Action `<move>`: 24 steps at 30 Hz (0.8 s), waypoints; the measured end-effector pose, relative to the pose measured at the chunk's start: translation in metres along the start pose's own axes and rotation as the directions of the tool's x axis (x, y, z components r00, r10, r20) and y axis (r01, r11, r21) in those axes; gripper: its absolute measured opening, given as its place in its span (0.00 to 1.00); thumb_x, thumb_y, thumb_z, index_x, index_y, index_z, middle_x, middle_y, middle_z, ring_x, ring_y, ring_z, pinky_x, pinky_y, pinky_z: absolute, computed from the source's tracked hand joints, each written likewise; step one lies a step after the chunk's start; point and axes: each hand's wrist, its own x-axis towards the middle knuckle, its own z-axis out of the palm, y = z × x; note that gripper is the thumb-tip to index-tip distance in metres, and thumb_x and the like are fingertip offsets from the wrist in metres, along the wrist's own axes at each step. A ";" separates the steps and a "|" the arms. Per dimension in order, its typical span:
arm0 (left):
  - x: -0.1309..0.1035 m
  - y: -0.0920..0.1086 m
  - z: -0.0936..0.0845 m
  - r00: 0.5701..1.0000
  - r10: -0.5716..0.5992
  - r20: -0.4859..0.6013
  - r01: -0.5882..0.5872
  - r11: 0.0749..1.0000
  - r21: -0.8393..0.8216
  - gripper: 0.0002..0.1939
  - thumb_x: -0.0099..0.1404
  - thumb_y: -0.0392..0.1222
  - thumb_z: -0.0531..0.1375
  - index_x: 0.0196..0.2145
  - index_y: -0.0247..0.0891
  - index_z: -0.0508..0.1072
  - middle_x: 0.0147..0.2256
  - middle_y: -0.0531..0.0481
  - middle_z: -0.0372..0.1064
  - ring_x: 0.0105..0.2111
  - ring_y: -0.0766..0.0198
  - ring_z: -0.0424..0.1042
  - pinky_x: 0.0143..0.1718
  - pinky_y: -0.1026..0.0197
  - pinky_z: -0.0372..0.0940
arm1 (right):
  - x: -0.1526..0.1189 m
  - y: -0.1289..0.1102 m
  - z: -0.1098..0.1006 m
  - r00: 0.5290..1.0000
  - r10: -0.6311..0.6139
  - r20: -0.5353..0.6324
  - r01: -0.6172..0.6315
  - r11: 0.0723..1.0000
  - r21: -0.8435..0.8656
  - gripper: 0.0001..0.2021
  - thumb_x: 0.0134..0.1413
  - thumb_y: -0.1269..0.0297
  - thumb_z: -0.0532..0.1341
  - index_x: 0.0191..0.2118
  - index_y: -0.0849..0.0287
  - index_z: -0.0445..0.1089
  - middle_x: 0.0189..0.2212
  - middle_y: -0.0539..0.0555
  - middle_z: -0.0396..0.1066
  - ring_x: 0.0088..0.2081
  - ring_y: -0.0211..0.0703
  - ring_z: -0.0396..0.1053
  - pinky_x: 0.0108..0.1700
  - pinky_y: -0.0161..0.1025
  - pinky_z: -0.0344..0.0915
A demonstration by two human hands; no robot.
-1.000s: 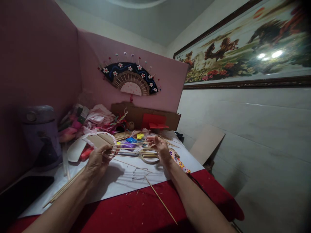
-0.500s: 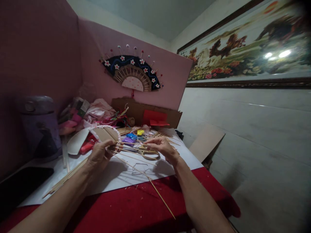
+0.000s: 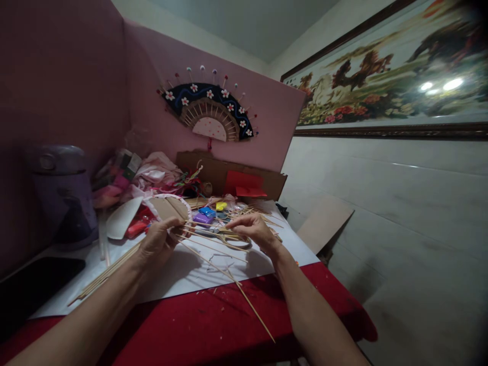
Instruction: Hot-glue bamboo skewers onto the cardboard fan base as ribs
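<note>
My left hand [image 3: 162,236] is closed on several thin wooden sticks [image 3: 217,247] that fan out toward the right. Just behind it is a round cardboard piece [image 3: 168,209] with a pink and white rim. My right hand [image 3: 253,230] pinches the far end of an upper stick. Below and behind the sticks, scissors [image 3: 232,240] lie on the white sheet [image 3: 171,278]. One longer stick [image 3: 253,310] slants down over the red cloth [image 3: 213,325], meeting the end of a fanned stick.
At the left stand a purple bottle [image 3: 64,198] and a dark flat object [image 3: 41,279], with more sticks [image 3: 104,272] beside my left forearm. Purple [image 3: 202,219], blue and yellow packets lie behind the scissors. A decorated fan [image 3: 209,111] hangs on the pink panel.
The view has shifted slightly. Both hands keep nearly the same grip on the sticks, with only small finger movement.
</note>
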 end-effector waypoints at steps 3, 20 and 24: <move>-0.001 -0.001 0.000 1.000 -0.012 0.018 0.011 1.000 0.004 0.09 0.50 0.23 0.52 0.23 0.30 0.70 0.18 0.42 0.71 0.16 0.64 0.69 0.16 0.67 0.65 | 0.000 0.001 -0.001 1.000 0.022 0.013 -0.022 1.000 -0.001 0.10 0.39 0.70 0.60 0.29 0.59 0.78 0.11 0.44 0.60 0.16 0.30 0.50 0.19 0.31 0.46; 0.006 -0.008 -0.008 1.000 -0.020 0.017 0.019 0.999 0.026 0.06 0.51 0.25 0.54 0.25 0.27 0.70 0.22 0.39 0.73 0.21 0.62 0.72 0.20 0.65 0.67 | 0.001 0.002 -0.004 0.997 0.073 0.005 -0.072 0.996 -0.048 0.09 0.39 0.69 0.61 0.29 0.61 0.79 0.13 0.48 0.64 0.17 0.30 0.48 0.19 0.32 0.42; 0.005 -0.008 -0.007 1.000 -0.015 0.004 0.015 1.000 0.010 0.06 0.51 0.25 0.54 0.25 0.29 0.69 0.22 0.40 0.73 0.21 0.62 0.72 0.20 0.64 0.68 | 0.001 0.003 -0.004 0.997 0.077 0.006 -0.077 0.996 -0.055 0.09 0.39 0.69 0.61 0.29 0.61 0.79 0.13 0.49 0.65 0.17 0.30 0.49 0.19 0.32 0.42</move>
